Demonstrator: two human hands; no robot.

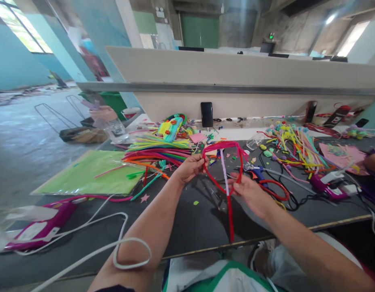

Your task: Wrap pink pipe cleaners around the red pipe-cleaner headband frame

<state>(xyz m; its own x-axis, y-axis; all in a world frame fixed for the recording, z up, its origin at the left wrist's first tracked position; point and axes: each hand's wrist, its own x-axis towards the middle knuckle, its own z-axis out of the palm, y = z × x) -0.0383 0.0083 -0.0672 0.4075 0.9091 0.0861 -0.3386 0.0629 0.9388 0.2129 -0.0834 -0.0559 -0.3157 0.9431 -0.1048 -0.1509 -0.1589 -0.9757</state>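
Note:
Above the dark table, a pipe-cleaner loop [223, 144] hangs between my hands, its sides red and its top pink. A straight stem [230, 219], pale lilac above and fuzzy red below, crosses the loop and extends beneath it. My left hand [193, 168] is closed in a pinch on the loop's left side. At the lower right, my right hand [249, 192] has its fingers closed on the loop close to the stem. Just right of that hand lie a red ring-shaped handle [277, 190] and a blue tool [259, 173].
Bundled pipe cleaners [158, 152] lie behind my left hand, beside a green sheet pack [86, 172]. Purple power strips [43, 227] with white cables flank the work area. A phone [206, 114] leans on the partition. Another person's hand [373, 163] shows at far right.

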